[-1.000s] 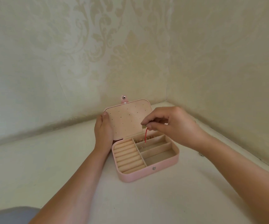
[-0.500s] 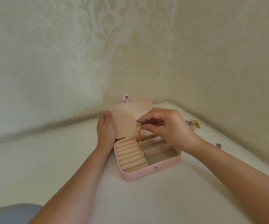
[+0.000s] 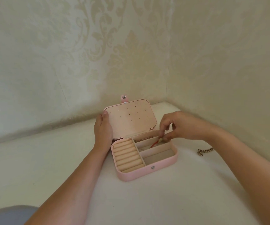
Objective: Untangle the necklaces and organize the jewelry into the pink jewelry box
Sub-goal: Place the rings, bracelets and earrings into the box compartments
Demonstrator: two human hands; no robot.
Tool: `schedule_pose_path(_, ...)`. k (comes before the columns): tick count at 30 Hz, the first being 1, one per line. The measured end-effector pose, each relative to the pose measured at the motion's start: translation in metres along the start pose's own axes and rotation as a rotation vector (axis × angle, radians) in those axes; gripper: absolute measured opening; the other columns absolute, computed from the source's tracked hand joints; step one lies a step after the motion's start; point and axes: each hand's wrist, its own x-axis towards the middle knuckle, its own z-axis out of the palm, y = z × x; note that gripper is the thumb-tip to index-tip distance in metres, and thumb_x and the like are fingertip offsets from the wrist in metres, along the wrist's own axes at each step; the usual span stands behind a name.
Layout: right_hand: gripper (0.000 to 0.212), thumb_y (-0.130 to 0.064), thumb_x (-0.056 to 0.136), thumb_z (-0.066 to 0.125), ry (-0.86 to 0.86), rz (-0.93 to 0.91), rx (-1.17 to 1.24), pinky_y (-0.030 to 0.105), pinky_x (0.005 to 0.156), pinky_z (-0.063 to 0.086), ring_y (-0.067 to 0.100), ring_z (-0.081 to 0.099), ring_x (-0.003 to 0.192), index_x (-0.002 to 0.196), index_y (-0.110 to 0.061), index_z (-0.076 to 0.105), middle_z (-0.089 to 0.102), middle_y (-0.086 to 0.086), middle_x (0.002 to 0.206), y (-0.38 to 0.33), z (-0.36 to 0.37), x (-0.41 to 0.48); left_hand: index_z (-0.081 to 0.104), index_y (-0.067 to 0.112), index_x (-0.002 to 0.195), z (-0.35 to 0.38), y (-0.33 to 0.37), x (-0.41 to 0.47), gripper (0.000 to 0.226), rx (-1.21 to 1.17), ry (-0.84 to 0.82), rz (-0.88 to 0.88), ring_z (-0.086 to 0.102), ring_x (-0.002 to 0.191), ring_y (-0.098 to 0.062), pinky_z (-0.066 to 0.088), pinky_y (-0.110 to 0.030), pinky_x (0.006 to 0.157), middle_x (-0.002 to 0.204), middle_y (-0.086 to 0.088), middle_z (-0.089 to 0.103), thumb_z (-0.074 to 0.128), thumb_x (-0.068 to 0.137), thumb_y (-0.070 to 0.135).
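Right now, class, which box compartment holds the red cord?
The middle compartment on the right, behind the front compartment: the red cord, pinched by the right hand, dips into it.

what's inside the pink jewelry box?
Left side: beige ring rolls; middle right compartment: a red cord pinched by the right hand, which hides its far end.

Single head-worn wide-angle view, looking forward and down, close over jewelry box (image 3: 147,173).

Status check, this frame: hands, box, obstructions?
Left hand holds open lid of pink jewelry box. Right hand pinches thin red cord, tail in middle compartment. Gold chain outside, right of box.
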Motion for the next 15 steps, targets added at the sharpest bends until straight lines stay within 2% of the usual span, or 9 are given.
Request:
schedule_pose_path(2,0.018,-0.017,0.076,0.079,0.023,0.03,-0.03,0.014,0.069,0.04,-0.006,0.052,0.079,0.076,-0.033,0.071,0.062,-0.009,0.092,0.007,-0.014,-0.004,0.051,0.011,0.088,0.0,0.0,0.0,0.03,0.001,0.0,0.004,0.049,0.075,-0.012,0.039,-0.021,0.064,0.083,0.002,0.052,0.035,0.103,0.031)
schedule_pose_path(4,0.016,-0.015,0.076,0.079,0.017,0.135,0.013,0.013,0.066,0.043,-0.004,0.056,0.072,0.077,-0.029,0.071,0.065,-0.011,0.082,0.018,-0.031,-0.013,0.05,0.01,0.089,0.0,0.001,-0.001,0.029,0.016,-0.002,0.024,0.048,0.073,-0.01,0.038,-0.02,0.062,0.082,0.003,0.052,0.035,0.103,0.03)
schedule_pose_path(6,0.016,-0.015,0.073,0.081,-0.077,0.282,-0.01,0.012,0.065,0.042,0.002,0.059,0.07,0.078,-0.026,0.07,0.067,-0.012,0.074,0.032,-0.047,-0.027,0.051,0.009,0.091,0.0,0.0,-0.001,0.03,0.027,-0.001,0.034,0.048,0.073,-0.011,0.038,-0.02,0.062,0.083,0.003,0.052,0.034,0.103,0.03)
schedule_pose_path(10,0.03,-0.027,0.067,0.086,-0.409,0.525,-0.193,0.016,0.071,0.043,0.009,0.06,0.078,0.091,-0.025,0.069,0.068,-0.008,0.086,0.043,-0.061,-0.044,0.053,0.009,0.096,-0.001,-0.001,0.0,0.03,0.033,0.001,0.03,0.048,0.077,-0.014,0.039,-0.021,0.065,0.084,0.003,0.052,0.034,0.103,0.031)
schedule_pose_path(13,0.03,-0.032,0.064,0.087,-0.48,0.601,-0.278,0.02,0.076,0.045,0.008,0.058,0.076,0.088,-0.027,0.069,0.066,-0.01,0.083,0.04,-0.053,-0.037,0.052,0.01,0.095,0.0,0.0,-0.001,0.029,0.038,0.006,0.028,0.047,0.073,-0.01,0.038,-0.015,0.06,0.081,0.005,0.051,0.033,0.103,0.031)
schedule_pose_path(15,0.028,-0.033,0.065,0.086,-0.478,0.655,-0.342,0.021,0.074,0.046,0.008,0.057,0.073,0.086,-0.025,0.07,0.066,-0.008,0.082,0.039,-0.047,-0.033,0.051,0.011,0.094,0.001,0.001,-0.003,0.029,0.04,0.006,0.022,0.047,0.071,-0.007,0.037,-0.014,0.059,0.081,0.006,0.05,0.033,0.103,0.031)
